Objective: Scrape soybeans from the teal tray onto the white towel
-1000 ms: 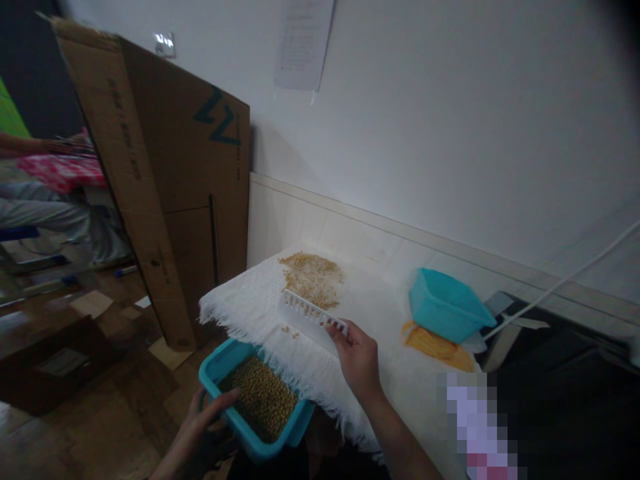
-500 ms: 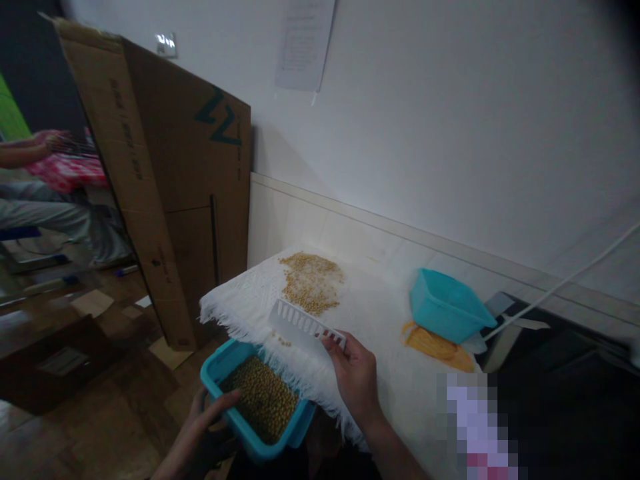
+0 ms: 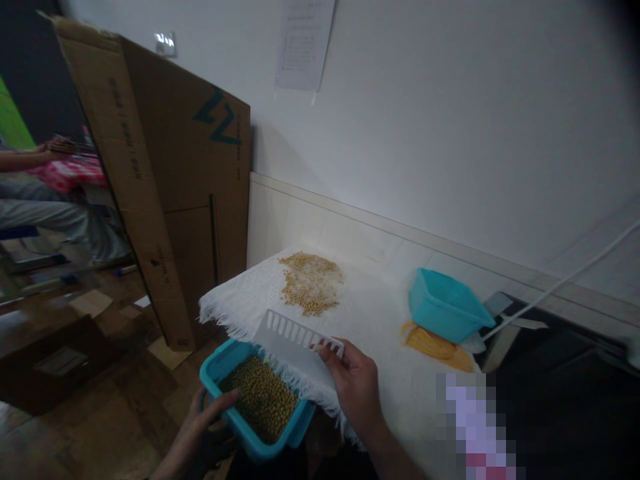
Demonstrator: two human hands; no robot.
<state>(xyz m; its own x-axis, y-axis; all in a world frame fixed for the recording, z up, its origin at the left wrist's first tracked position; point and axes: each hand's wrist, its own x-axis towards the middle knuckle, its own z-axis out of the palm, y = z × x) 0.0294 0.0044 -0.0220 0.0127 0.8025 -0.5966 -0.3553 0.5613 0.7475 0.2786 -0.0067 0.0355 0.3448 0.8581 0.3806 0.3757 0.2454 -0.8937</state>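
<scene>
My left hand (image 3: 207, 417) grips the left side of a blue plastic basin (image 3: 213, 373), its thumb over the rim. Inside the basin lie many yellow soybeans (image 3: 267, 400). It sits just below the fringed edge of a white cloth (image 3: 370, 300) covering the table. With my right hand (image 3: 355, 380) I pinch the right end of a white slotted plastic plate (image 3: 295, 347), held tilted at the cloth's edge beside the basin. Farther back on the cloth, a loose patch of soybeans (image 3: 313, 303) is spread out.
A second blue basin (image 3: 450, 307) stands at the right, beside a yellow-orange bundle (image 3: 435, 347). On the left rises a tall cardboard box (image 3: 190, 167). Beyond it another person's arm and legs (image 3: 55, 210) show. A white cable (image 3: 565, 283) slants across the right.
My right hand has drawn the slotted plate nearer and slightly left, to the cloth's edge above the basin. The few soybeans in front of it no longer show on the cloth.
</scene>
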